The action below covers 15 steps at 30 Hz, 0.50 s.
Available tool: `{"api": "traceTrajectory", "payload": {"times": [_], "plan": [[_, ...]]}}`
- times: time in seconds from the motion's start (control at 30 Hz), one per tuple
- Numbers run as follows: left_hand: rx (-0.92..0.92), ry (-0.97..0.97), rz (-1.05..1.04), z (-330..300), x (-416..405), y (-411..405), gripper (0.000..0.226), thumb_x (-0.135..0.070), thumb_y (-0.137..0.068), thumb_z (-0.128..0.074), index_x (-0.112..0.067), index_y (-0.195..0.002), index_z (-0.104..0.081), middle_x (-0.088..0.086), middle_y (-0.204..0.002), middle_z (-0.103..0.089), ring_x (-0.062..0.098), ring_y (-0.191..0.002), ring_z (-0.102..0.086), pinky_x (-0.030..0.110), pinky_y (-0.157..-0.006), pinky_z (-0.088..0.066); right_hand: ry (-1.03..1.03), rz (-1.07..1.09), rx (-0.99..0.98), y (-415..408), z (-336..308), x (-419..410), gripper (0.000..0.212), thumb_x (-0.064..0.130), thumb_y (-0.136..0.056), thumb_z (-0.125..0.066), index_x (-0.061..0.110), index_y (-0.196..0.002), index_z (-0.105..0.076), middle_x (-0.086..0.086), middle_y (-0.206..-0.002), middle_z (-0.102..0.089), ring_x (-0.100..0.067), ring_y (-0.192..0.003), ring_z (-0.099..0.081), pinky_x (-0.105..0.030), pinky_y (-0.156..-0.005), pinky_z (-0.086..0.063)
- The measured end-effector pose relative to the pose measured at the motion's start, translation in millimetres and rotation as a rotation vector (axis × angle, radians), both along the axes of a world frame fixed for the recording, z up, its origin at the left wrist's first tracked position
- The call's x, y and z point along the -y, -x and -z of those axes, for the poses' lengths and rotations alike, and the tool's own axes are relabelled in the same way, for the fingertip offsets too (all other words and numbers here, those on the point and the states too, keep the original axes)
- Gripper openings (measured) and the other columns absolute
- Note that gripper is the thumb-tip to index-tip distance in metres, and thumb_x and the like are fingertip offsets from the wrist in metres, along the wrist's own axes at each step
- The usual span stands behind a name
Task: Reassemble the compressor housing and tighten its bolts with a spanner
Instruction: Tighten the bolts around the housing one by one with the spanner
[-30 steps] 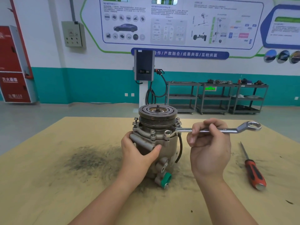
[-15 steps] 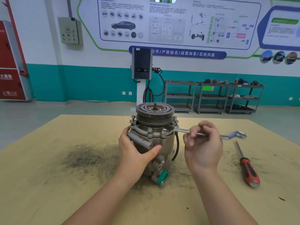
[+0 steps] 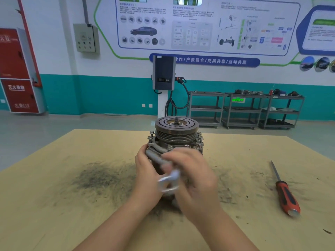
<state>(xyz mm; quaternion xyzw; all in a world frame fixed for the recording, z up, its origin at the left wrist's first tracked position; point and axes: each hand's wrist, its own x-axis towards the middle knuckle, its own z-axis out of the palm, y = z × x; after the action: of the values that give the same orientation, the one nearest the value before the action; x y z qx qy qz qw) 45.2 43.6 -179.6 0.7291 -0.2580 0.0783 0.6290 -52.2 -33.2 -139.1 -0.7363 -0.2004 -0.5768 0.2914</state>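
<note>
Head view: the compressor point(image 3: 175, 140) is steadied upright by the gripping left hand point(image 3: 147, 176), while the spanner point(image 3: 169, 180), clasped in the blurred right hand point(image 3: 195, 180), has been swung from right to front, suggesting one tightening stroke completed.

Two bare forearms entered from the lower edge of the view; no sleeve, glove, watch or ring showed on either; the left hand point(image 3: 147, 176) appeared sharp, with short, unpainted nails at the fingertips; the right hand point(image 3: 194, 182) was smeared by motion blur, so its nails and finer detail could not be made out; both wrists were uncovered.
</note>
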Motion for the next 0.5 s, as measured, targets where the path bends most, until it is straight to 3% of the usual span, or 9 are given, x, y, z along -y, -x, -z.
{"api": "traceTrajectory", "payload": {"times": [0.07,0.13,0.3,0.5], "plan": [[-0.057,0.076,0.059,0,0,1,0.1,-0.054,-0.059,-0.082,-0.04,-0.139,-0.023,-0.004,-0.144,-0.04,0.014,-0.132,-0.047,0.038,-0.11,-0.043,-0.203,-0.09,0.094,5,-10,8,0.017,0.027,-0.102,-0.042,0.02,-0.101,-0.058,0.001,-0.091,-0.062,-0.012,-0.078,-0.06,-0.026,-0.068,-0.05],[-0.035,0.09,0.061,1,-1,1,0.104,-0.062,-0.052,-0.08,-0.045,-0.137,-0.023,-0.007,-0.143,-0.039,0.014,-0.132,-0.046,0.041,-0.11,-0.045,-0.497,-0.217,0.166,10,-18,14,0.018,0.025,-0.102,-0.035,0.02,-0.096,-0.052,0.001,-0.079,-0.061,-0.015,-0.063,-0.055,-0.024,-0.059,-0.046],[-0.037,0.061,0.05,1,-2,1,0.093,-0.037,-0.07,-0.087,-0.046,-0.135,-0.021,-0.01,-0.141,-0.037,0.013,-0.132,-0.044,0.042,-0.112,-0.043,-1.002,-0.36,0.085,9,-28,32,0.02,0.017,-0.097,-0.034,0.014,-0.087,-0.051,-0.002,-0.064,-0.061,-0.017,-0.051,-0.049,-0.024,-0.054,-0.045],[-0.034,0.049,0.029,-1,-4,2,0.091,-0.034,-0.07,-0.088,-0.038,-0.137,-0.026,-0.01,-0.137,-0.041,0.013,-0.128,-0.047,0.041,-0.109,-0.045,-1.238,-0.592,-0.128,-1,-31,46,0.025,0.003,-0.101,-0.029,0.009,-0.092,-0.052,-0.005,-0.06,-0.061,-0.014,-0.044,-0.048,-0.022,-0.045,-0.042]]}}
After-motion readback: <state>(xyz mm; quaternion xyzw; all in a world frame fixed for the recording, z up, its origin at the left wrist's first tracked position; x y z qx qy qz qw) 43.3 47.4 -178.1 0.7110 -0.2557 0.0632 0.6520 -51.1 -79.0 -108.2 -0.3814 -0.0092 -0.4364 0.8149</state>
